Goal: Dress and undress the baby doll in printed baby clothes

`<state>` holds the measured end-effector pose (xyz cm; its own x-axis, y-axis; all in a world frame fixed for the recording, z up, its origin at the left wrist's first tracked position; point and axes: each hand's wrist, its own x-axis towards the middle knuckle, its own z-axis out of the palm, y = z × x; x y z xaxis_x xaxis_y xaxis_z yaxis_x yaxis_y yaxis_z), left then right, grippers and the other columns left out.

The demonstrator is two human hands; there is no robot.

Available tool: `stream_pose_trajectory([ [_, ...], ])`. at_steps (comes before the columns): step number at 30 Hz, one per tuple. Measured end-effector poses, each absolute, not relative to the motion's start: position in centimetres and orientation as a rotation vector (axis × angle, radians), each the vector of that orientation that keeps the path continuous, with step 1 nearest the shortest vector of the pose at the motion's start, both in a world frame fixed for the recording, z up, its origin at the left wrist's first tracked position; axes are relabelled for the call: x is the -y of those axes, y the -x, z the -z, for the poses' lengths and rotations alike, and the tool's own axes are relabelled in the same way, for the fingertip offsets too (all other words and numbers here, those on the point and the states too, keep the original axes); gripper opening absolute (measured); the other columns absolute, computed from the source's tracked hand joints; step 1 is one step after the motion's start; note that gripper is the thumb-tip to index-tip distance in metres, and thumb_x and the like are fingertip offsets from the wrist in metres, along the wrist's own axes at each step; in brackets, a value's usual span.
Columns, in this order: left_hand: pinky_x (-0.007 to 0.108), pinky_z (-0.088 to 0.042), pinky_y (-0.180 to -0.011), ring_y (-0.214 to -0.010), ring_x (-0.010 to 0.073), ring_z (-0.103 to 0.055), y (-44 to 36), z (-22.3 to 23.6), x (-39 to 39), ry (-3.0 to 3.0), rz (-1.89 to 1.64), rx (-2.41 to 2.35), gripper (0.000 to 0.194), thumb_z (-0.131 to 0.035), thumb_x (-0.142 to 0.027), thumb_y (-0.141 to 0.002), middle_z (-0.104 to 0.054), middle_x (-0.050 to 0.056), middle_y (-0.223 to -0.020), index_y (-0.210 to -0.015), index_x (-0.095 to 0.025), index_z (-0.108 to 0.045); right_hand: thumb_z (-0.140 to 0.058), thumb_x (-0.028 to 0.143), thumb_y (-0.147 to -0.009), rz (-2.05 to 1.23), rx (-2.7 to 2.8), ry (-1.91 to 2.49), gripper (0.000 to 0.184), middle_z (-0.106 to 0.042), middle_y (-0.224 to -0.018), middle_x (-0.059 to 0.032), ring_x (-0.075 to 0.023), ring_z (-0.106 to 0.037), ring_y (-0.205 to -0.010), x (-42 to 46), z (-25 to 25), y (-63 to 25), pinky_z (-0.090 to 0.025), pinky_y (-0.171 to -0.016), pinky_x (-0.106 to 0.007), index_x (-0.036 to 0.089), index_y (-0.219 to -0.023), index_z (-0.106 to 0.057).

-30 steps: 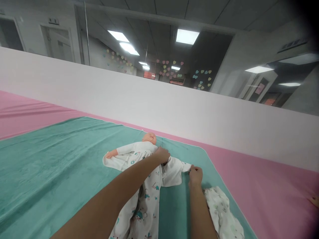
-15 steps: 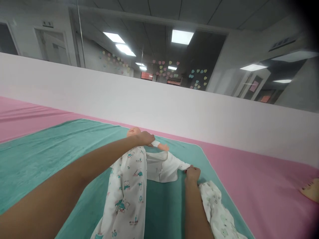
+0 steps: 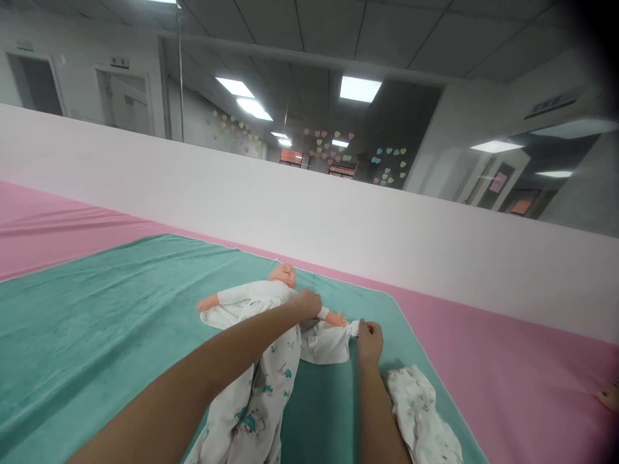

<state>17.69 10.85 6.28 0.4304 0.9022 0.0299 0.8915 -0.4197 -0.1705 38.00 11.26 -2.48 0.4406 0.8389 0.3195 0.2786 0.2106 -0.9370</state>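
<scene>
A baby doll [image 3: 283, 275] lies on its back in a white top and white printed trousers [image 3: 271, 386]. My left hand [image 3: 308, 304] is closed round the doll's arm on the right side, near the elbow; the doll's small hand [image 3: 336, 319] sticks out beyond it. Under that arm is spread a loose white garment [image 3: 325, 345], part of which also shows beneath the doll's other arm. Its sleeve end is pinched in the fingers of my right hand [image 3: 371, 340], a little to the right of the doll's hand.
A crumpled white printed cloth [image 3: 423, 412] lies beside my right forearm. Beneath everything is a green blanket [image 3: 97, 335] on a pink cover [image 3: 483, 348]. A white wall panel [image 3: 338, 219] with glass above stands behind. A skin-toned shape [image 3: 609, 394] is cut off at the right edge.
The doll's arm came out of the loose garment's sleeve and now rests over it. The doll rolled left and then back flat. My right hand kept the sleeve end and shifted slightly left.
</scene>
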Motion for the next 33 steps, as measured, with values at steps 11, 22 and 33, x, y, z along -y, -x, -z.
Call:
stream_pose_trajectory([
  [11, 0.038, -0.038, -0.086, -0.105, 0.0239, -0.049, -10.1, -6.6, -2.6, 2.287, 0.548, 1.755, 0.031, -0.036, -0.036, -0.089, -0.057, 0.008, -0.11, -0.111, -0.019, -0.05, -0.049, 0.041, -0.079, -0.531, 1.511, 1.141, 0.026, -0.057, -0.094, -0.0083, -0.0219, -0.051, -0.09, -8.1, 0.6, -31.4, -0.038, -0.078, -0.034, 0.02, -0.093, -0.054],
  [22, 0.032, -0.043, -0.081, -0.094, 0.0198, -0.051, -0.9, -2.6, 0.2, 2.162, 1.54, 2.068, 0.029, -0.05, -0.043, -0.08, -0.053, 0.004, -0.102, -0.099, -0.022, -0.054, -0.068, 0.039, -0.066, -1.399, 1.583, 0.861, 0.062, -0.054, -0.093, -0.003, -0.0106, -0.044, -0.058, -5.1, 0.1, -24.5, -0.034, -0.047, -0.022, 0.028, -0.122, -0.043],
  [33, 0.033, -0.043, -0.085, -0.098, 0.0184, -0.049, -0.6, -1.7, -0.1, 2.314, 1.768, 2.152, 0.031, -0.06, -0.038, -0.071, -0.046, 0.005, -0.114, -0.092, -0.02, -0.046, -0.074, 0.036, -0.058, -1.284, 1.704, 0.897, 0.064, -0.045, -0.109, -0.0037, -0.0112, -0.044, -0.068, -5.7, 0.5, -24.0, -0.039, -0.061, -0.025, 0.025, -0.115, -0.047],
])
